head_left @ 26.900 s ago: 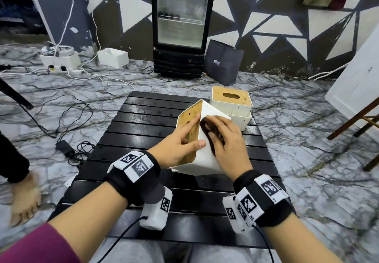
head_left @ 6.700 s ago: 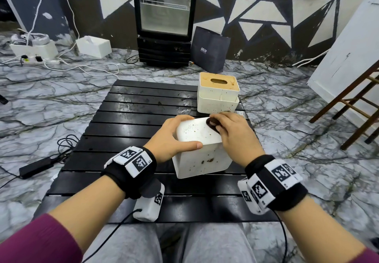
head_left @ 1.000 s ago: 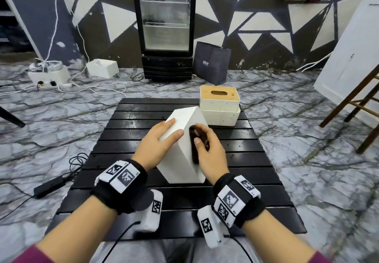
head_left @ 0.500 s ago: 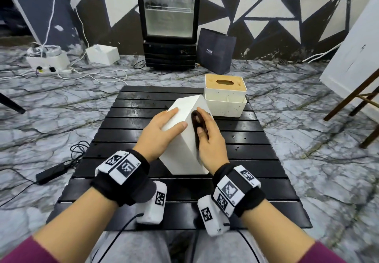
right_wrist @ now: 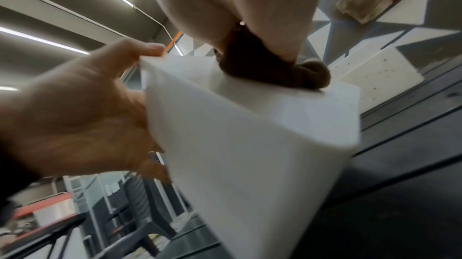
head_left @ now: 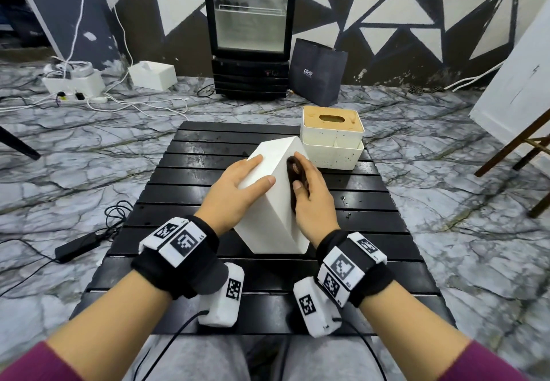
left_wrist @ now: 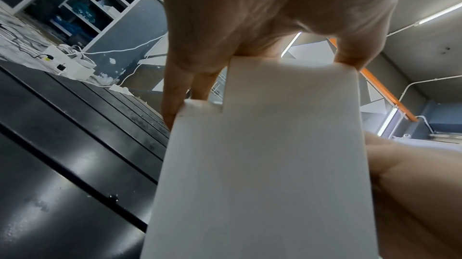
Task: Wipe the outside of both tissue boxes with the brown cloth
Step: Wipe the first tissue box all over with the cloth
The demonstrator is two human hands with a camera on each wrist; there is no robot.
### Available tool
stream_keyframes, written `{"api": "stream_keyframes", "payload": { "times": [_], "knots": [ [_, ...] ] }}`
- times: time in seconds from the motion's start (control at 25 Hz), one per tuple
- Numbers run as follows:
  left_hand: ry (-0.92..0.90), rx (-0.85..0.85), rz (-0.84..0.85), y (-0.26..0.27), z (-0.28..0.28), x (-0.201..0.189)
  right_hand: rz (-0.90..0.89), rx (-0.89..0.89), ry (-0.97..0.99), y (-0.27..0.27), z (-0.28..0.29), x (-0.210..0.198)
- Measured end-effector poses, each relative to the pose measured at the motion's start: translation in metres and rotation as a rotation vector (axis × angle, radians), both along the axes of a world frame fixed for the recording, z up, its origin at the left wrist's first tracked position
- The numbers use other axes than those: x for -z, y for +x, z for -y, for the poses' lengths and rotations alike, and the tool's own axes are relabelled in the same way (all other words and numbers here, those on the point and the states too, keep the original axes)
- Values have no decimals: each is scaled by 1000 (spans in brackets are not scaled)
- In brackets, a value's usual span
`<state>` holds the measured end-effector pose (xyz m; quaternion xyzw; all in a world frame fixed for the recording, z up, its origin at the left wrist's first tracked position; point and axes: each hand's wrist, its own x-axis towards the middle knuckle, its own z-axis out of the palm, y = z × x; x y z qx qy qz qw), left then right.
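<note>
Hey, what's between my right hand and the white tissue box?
The brown cloth, bunched under the right hand and pressed against the tilted white tissue box; the right wrist view shows it best.

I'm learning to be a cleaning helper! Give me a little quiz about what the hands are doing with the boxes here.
1. True or false: the brown cloth lies loose on the black table.
2. Which hand steadies the tilted white tissue box without any cloth? A) left hand B) right hand
3. Fill the gap: the other tissue box, with the wooden top, stands at the table's far ___ corner.

Key: 1 false, the right hand presses it against the white tissue box. 2 A. 3 right.
</note>
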<state>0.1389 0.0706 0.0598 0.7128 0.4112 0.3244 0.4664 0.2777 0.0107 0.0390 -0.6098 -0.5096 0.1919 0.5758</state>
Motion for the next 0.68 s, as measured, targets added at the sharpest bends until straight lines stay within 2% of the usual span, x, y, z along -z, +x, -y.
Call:
{"api": "stream_keyframes", "payload": {
  "times": [0.32, 0.68],
  "knots": [
    [-16, -16, 28, 0, 1, -3, 17, -96, -11, 17, -28, -8],
    [-38, -14, 48, -8, -2, -3, -12, 30, -132, 26, -11, 25]
  ]
}}
